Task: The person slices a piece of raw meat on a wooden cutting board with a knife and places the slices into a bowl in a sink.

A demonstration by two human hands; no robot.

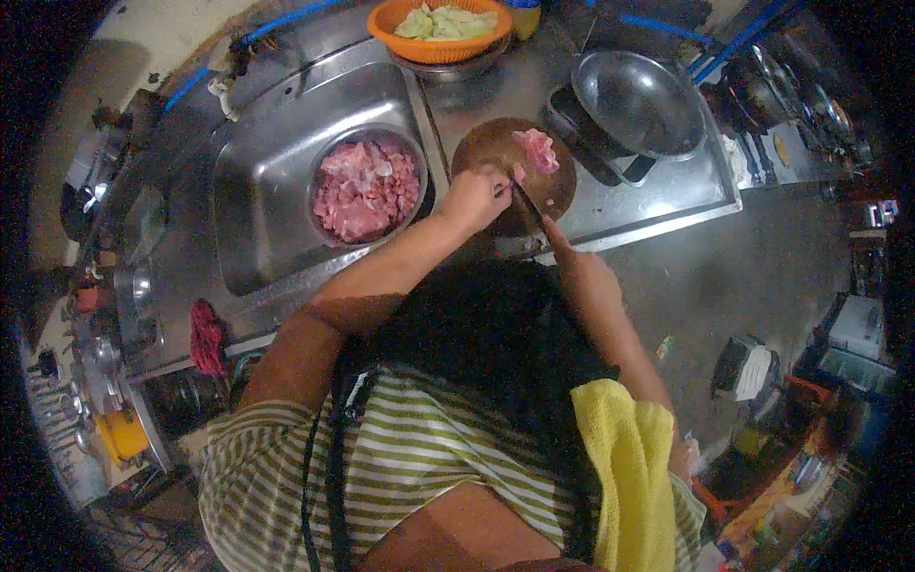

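Observation:
On a round brown cutting board [479, 146], my right hand [582, 268] grips a knife [529, 202], its index finger stretched along the back of the blade. My left hand [482, 194] is at the board's left part, fingers bent beside the knife's tip; a small bit of raw meat [519, 173] lies by its fingertips, and whether the fingers pinch any meat is unclear. A larger piece of raw meat [537, 150] rests on the upper right of the board. To the left, a metal bowl [423, 175] full of cut raw meat [368, 193] stands at the sink's right side.
The steel sink [264, 179] is on the left. An orange basket [437, 50] of pale green sliced vegetable [447, 23] stands behind the board. A large metal bowl [640, 104] sits to the right, over a dark container. A red cloth [207, 336] hangs at the counter's front edge.

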